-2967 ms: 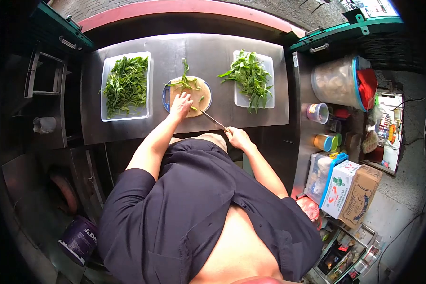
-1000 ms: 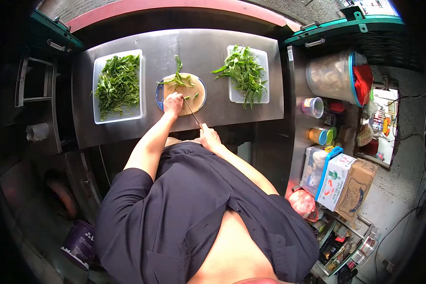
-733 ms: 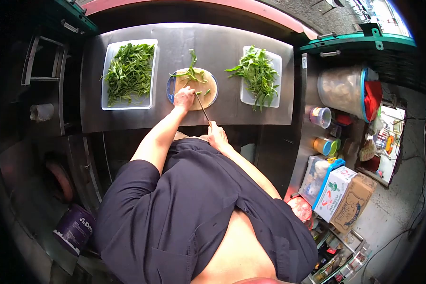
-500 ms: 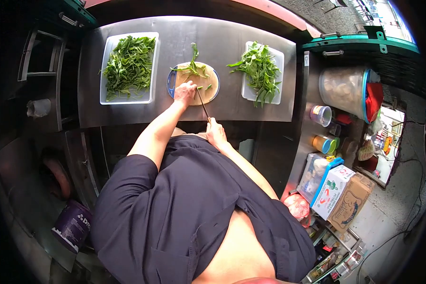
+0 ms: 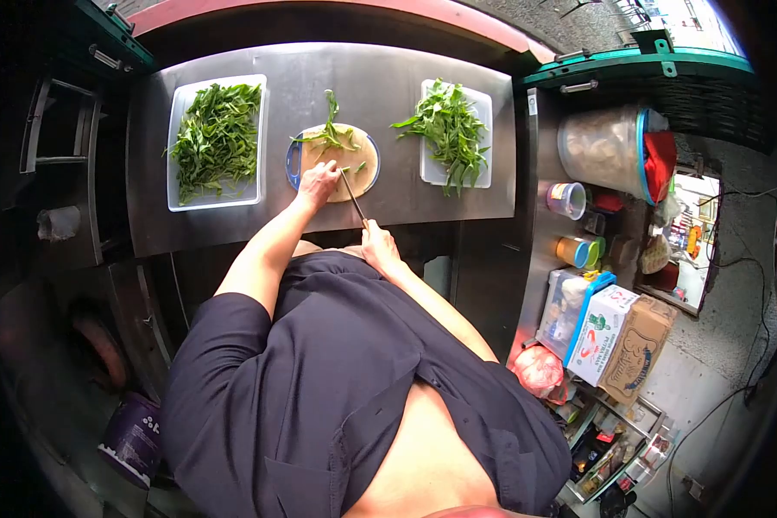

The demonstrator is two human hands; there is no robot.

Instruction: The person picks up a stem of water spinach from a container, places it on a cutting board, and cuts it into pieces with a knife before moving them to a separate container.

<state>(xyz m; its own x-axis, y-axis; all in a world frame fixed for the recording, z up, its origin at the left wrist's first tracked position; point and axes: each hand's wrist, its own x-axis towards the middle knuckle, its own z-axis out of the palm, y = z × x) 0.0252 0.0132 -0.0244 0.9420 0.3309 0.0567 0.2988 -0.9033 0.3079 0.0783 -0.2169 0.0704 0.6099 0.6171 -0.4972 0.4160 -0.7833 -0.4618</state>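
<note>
A round cutting board with a blue rim and handle lies on the steel table. My left hand is closed over its near left part, pressing on a piece of green stem that barely shows at the fingertips. In my right hand, at the table's front edge, is the handle of a knife; its blade reaches over the board to just beside my left fingers. Leafy green stems lie across the far side of the board, and small cut bits rest right of the blade.
On the steel table, a white tray of loose leaves stands at left, another white tray of leafy stems at right. The right-hand counter carries a large clear tub, small jars and a cardboard box.
The whole view has shifted slightly, with the table appearing lower and further left. Both hands keep their grip, and the knife stays beside my left fingers on the board.
</note>
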